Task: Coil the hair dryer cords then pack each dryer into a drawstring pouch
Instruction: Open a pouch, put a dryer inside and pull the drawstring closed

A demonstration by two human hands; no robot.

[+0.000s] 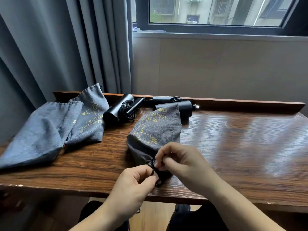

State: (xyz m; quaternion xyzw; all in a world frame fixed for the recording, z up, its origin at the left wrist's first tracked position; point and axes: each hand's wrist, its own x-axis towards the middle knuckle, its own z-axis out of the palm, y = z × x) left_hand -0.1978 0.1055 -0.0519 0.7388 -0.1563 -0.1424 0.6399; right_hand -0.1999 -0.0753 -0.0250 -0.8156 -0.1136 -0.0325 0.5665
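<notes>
Both forearms bare, rising from the bottom edge to lower centre of frame. Left hand has fingers curled, thumb and forefinger pinched together. Right hand just above-right of it, back upward, fingers bent inward, tips pinching. Fingertips nearly meet.

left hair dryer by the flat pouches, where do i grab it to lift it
Probably grip the hair dryer round its barrel, coming from above: the black tube lies on its side on the table, bare on top, while the coiled cord crowds its handle side.
</notes>
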